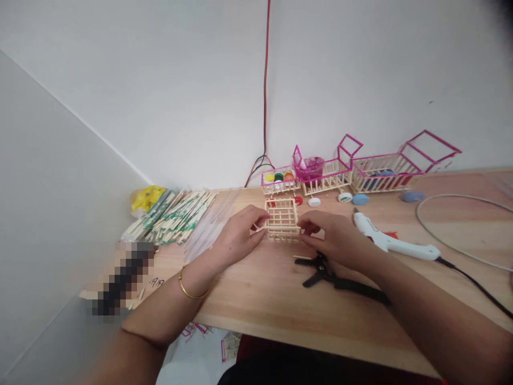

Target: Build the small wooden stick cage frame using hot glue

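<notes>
A small open box frame made of pale wooden sticks point(282, 219) rests on the wooden table point(280, 299), held from both sides. My left hand point(236, 235) pinches its left edge with curled fingers; a gold bangle sits on that wrist. My right hand point(334, 235) grips the frame's right lower corner with fingers closed. Black pliers point(320, 271) lie on the table just under my right wrist.
A white glue gun point(390, 243) with a black cord lies to the right. Wrapped chopstick packets point(176, 216) are piled at the left. Pink-edged stick carts with bottle caps point(340, 174) line the wall. A grey cable loop point(452, 214) lies far right.
</notes>
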`<state>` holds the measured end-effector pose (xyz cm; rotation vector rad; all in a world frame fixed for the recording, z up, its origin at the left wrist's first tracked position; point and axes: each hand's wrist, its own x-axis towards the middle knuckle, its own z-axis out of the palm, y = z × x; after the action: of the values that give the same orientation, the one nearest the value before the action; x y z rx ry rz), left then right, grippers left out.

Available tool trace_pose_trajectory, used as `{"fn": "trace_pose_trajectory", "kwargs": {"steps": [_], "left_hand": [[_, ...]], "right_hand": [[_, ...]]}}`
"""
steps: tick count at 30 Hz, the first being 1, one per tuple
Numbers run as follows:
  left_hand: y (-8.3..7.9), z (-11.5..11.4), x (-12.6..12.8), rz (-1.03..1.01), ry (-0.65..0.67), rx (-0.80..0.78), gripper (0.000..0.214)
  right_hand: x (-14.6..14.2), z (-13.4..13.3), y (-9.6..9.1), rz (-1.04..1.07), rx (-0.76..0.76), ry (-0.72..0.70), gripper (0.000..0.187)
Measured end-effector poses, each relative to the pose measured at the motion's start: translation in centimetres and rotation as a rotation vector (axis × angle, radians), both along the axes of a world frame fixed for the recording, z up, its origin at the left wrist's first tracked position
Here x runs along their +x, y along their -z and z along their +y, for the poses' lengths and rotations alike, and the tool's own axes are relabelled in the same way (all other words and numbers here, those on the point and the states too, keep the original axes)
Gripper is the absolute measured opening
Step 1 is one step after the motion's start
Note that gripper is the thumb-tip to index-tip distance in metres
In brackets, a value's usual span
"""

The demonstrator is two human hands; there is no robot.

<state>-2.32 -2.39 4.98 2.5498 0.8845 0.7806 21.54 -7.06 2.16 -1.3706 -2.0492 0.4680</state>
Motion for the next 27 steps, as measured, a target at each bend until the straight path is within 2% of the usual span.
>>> {"fn": "trace_pose_trajectory", "kwargs": {"steps": [3, 6, 10, 14, 16, 18, 20, 21, 24, 27], "left_hand": [[-0.1, -0.1, 0.0, -0.03, 0.047, -0.077, 0.048], [0.0, 0.0, -0.1, -0.049, 0.078, -0.134, 0.056], [0.0, 0.1, -0.3, -0.097, 0.099, -0.205, 0.073], [-0.7, -0.1, -0.3, -0.167, 0.187, -0.218, 0.092], [-1.2, -0.2, -0.3, -0.25, 0.236, -0.209, 0.085], [-1.4, -0.3, -0.3, -0.376, 0.23, -0.172, 0.056], [-1.5, -0.3, -0.5, -0.515, 0.15, -0.103, 0.028], [-1.4, -0.3, -0.6, -0.567, 0.097, -0.071, 0.023], [-0.9, 0.2, -0.9, -0.612, -0.001, -0.054, 0.029], [-0.5, 1.0, -1.2, -0.504, 0.053, -0.084, 0.043]], "right_hand": [[0.7, -0.2, -0.6, 0.009, -0.037, 0.032, 0.022], [1.2, -0.5, -1.3, -0.069, -0.064, 0.048, 0.012], [0.8, -1.1, -1.6, -0.188, -0.153, -0.057, 0.011], [-0.6, -1.5, -0.8, -0.29, -0.162, -0.09, 0.016], [-1.3, -1.7, -0.5, -0.339, -0.142, -0.085, 0.016], [-1.9, -1.8, -0.3, -0.373, -0.12, -0.097, 0.015], [-2.3, -2.0, -0.1, -0.382, -0.103, -0.124, 0.014], [-2.5, -2.1, -0.1, -0.377, -0.098, -0.135, 0.013], [-3.0, -2.2, 0.2, -0.36, -0.094, -0.14, 0.01], [-3.5, -2.2, 0.5, -0.372, -0.087, -0.127, 0.011]]}}
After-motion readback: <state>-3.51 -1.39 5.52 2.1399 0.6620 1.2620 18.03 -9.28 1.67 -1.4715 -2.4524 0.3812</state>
